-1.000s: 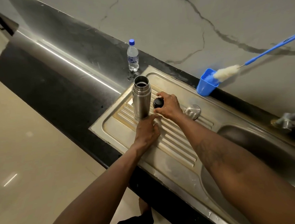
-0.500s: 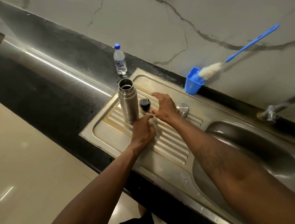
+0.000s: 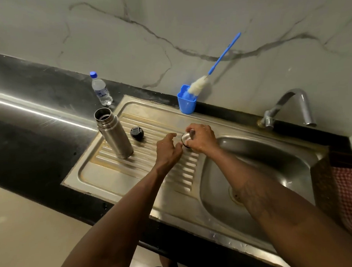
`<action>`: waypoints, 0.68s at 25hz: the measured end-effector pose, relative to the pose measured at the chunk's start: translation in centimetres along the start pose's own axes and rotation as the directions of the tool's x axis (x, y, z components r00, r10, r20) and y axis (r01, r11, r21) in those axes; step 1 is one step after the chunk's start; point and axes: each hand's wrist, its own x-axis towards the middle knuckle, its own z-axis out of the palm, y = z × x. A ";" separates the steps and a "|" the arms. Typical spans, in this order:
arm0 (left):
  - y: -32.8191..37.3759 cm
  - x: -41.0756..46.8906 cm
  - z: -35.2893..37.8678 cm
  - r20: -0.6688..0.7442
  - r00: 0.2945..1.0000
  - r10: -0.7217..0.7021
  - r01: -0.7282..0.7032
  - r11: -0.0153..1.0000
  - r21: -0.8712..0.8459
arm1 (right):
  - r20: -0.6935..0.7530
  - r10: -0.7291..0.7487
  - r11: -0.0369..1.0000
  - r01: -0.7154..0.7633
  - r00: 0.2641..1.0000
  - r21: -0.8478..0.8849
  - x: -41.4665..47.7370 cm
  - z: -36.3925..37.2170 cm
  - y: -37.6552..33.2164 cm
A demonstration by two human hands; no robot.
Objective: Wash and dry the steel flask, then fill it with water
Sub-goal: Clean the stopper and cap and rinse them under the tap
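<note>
The steel flask is stood upright, uncapped, on the drainboard, its black stopper beside it. Its steel cap is gripped by the right hand; the left hand is held loosely spread alongside. Washing seems barely begun: water from the tap is needed next.

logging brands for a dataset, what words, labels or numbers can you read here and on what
No text here can be read.
water bottle: blue and white label, print too blurred to read.
steel flask: no lettering that can be made out.
black stopper: no lettering that can be made out.
</note>
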 end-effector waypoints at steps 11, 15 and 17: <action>7.6 1.6 3.8 0.234 0.933 -0.275 0.353 0.563 -0.747 | -0.071 0.063 0.916 -0.029 0.996 0.400 -2.2 -6.1 2.7; 8.2 4.7 2.0 0.101 0.928 -0.360 0.334 0.678 -0.655 | -0.257 -0.134 0.978 0.169 0.957 0.122 -0.1 -7.9 0.2; 8.6 6.4 1.4 0.032 0.935 -0.354 0.299 0.733 -0.611 | -0.269 -0.329 0.944 0.316 0.905 -0.090 1.8 -9.0 -1.2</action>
